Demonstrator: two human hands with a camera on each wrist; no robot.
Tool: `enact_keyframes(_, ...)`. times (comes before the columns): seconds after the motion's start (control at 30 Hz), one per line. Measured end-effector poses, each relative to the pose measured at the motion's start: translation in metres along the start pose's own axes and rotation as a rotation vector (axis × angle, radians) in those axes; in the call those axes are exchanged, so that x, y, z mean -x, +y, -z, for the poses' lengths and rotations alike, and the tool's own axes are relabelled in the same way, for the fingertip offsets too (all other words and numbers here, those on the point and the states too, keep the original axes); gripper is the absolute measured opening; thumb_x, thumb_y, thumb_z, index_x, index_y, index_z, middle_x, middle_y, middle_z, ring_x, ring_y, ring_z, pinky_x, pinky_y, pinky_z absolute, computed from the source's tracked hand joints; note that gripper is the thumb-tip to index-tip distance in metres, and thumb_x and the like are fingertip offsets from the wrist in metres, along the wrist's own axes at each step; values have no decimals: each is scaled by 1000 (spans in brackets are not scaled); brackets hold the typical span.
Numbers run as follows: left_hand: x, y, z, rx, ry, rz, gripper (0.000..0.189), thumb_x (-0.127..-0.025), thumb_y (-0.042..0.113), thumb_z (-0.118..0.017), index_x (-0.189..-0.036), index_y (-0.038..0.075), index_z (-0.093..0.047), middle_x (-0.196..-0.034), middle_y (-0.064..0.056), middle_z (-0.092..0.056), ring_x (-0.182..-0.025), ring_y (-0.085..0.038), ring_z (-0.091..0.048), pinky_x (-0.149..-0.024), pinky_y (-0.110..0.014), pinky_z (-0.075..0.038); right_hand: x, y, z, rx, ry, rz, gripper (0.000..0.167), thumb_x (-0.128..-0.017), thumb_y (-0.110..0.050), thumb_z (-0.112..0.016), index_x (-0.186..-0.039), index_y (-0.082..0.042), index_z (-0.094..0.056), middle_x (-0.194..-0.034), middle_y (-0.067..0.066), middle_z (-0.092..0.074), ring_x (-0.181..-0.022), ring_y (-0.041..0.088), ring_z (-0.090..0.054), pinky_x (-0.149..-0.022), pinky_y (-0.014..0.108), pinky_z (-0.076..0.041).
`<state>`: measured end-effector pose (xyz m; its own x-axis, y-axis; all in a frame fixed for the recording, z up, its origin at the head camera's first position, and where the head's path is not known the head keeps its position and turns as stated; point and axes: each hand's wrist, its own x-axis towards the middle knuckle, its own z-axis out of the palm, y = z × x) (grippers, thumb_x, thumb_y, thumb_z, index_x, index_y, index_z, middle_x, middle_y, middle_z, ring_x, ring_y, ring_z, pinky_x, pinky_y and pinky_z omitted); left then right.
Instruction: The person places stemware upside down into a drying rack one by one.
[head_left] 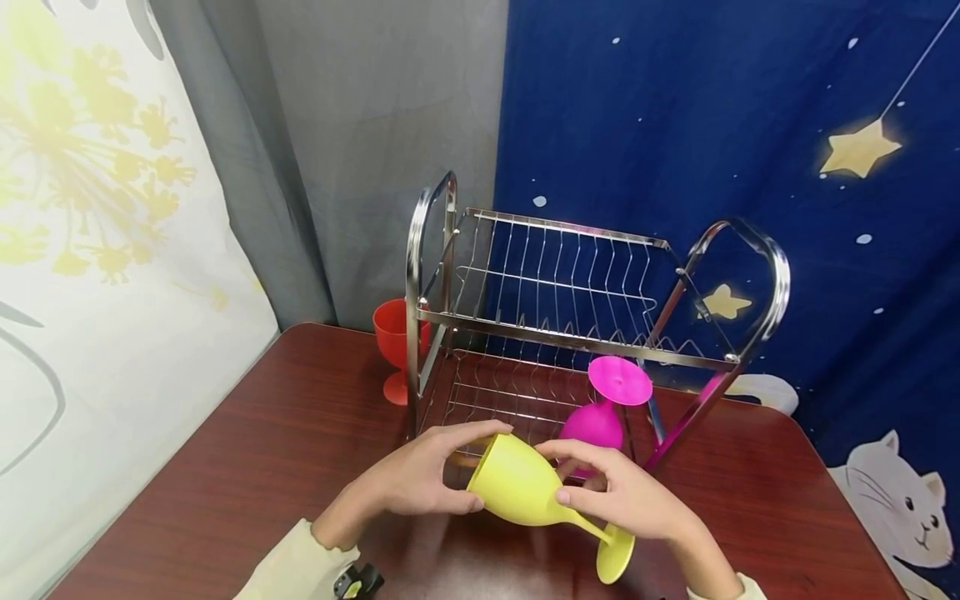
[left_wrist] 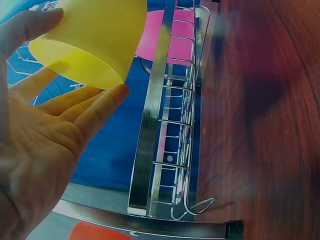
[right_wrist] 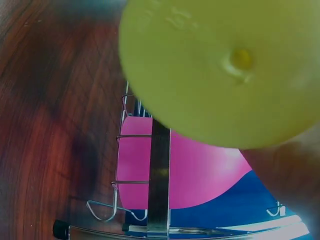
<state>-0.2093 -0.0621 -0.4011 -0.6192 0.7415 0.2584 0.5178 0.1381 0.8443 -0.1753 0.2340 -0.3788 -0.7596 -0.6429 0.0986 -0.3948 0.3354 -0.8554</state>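
Note:
A yellow plastic goblet [head_left: 517,483] is tilted on its side in front of the rack, its mouth toward my left hand [head_left: 420,475] and its foot low on the right. My left thumb and fingers hold opposite sides of the rim. Around the lower bowl, near the stem, my right hand [head_left: 626,492] grips with thumb and fingers. The goblet's round foot [right_wrist: 220,85] covers much of the right wrist view and hides most of that hand. Just behind, a magenta goblet [head_left: 592,429] sits upside down on the rack's lower tier.
A two-tier chrome dish rack [head_left: 570,337] stands on the dark red wooden table [head_left: 247,467]. Beside its left end, a red goblet [head_left: 392,333] is upright on the table, partly behind the frame. Grey and blue curtains [head_left: 645,108] hang close behind.

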Motion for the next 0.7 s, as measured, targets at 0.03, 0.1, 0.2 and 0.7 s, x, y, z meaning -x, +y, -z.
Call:
enact_keyframes(0.03,0,-1,0,16,0,5,76,-79,11,-75,-143,35,-42,-135,11,-53,-118,-14,-57,-93,-29,-52,0,1,1,-21,-1,-1,41,-96,-13,-59,-136,-16,-54,-126,6,-59,-106,19,-63,-81,33,-57)
enact_keyframes(0.1,0,-2,0,59,-3,11,75,-79,12,-75,-143,35,-42,-136,10,-52,-118,-14,-58,-92,-30,-52,1,3,3,-75,-10,-1,41,-96,-10,-56,-136,-14,-53,-127,8,-59,-109,20,-62,-83,34,-57)
enact_keyframes(0.2,-1,-4,0,120,-5,1,74,-80,11,-74,-144,33,-42,-138,7,-51,-118,-17,-60,-93,-32,-52,3,5,6,-169,-29,-6,40,-97,-6,-52,-137,-10,-53,-126,13,-59,-110,22,-62,-83,36,-57)
enact_keyframes(0.7,1,-8,3,310,3,-32,72,-80,15,-72,-145,24,-43,-141,-5,-48,-117,-25,-60,-92,-39,-54,4,10,16,-596,-173,137,46,-98,-1,-22,-138,13,-40,-139,15,-53,-120,32,-59,-87,42,-55)
